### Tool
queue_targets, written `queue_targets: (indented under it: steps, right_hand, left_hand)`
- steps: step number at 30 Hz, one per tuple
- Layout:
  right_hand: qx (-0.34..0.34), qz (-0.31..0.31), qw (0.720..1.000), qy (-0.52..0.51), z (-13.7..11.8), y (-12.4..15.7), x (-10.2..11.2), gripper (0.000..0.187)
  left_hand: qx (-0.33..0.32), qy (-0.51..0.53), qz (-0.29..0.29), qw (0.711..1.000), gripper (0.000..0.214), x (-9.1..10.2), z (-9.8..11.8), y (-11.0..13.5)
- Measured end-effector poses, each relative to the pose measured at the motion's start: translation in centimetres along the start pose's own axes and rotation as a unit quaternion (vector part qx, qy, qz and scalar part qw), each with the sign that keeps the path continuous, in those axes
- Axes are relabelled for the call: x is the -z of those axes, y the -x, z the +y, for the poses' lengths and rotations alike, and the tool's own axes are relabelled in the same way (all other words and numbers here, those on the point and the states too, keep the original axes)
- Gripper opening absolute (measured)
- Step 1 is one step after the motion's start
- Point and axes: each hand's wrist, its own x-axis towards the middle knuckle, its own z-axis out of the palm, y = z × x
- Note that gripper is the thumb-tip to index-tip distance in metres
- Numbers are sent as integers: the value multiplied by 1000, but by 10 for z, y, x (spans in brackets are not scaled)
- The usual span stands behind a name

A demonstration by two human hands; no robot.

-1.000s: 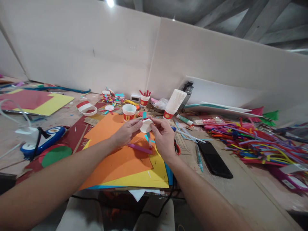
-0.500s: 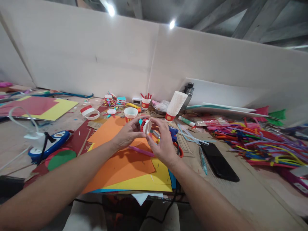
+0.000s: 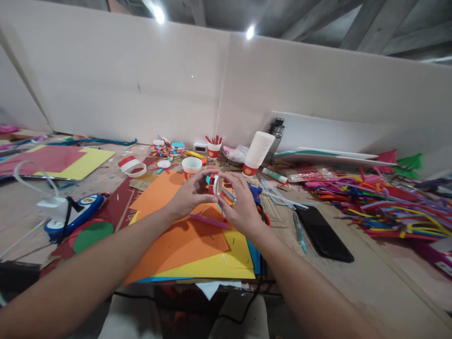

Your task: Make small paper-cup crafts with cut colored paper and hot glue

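Note:
Above the orange paper [image 3: 190,247], a short cut paper cup [image 3: 216,184], red and white with a teal paper bit on its side, is held up sideways between my hands. My left hand [image 3: 192,195] grips it from the left, thumb below and fingers behind. From the right, my right hand [image 3: 240,202] curls its fingers and thumb around the white edge; the exact contact is partly hidden. A small teal spot shows by the right thumb. Under the hands lies a pink strip [image 3: 208,221]. Just behind stands an open paper cup [image 3: 192,165].
A tilted cup stack [image 3: 259,150], a cup of red sticks [image 3: 213,149] and finished-looking small cup pieces [image 3: 177,148] stand at the back. To the right lie a black phone [image 3: 323,234], a pen [image 3: 300,230] and pipe cleaners [image 3: 381,202]. A blue-white device [image 3: 76,216] sits left.
The cut cup has turned slightly in my hands and moved a little to the right. The view has shifted slightly; the table things stay put.

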Motion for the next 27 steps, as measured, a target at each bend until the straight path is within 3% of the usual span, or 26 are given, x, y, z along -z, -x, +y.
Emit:
queue_targets:
  steps: [7,14,22,27]
  right_hand:
    - [-3,-1,1000,-26,0,-3,3,48]
    - [-22,8,999,-34,6,-1,-2,47]
    - [62,53,994,71,12,3,-13,45]
    - [77,71,991,86,11,2,-13,41]
  left_hand:
    - [-24,-34,-6,999,61,-2,1,0]
    - [-58,-69,66,994,60,-5,1,-3]
    - [-80,-64,114,988,60,-11,0,-1]
    - [-108,-75,93,987,62,-9,-8,-2]
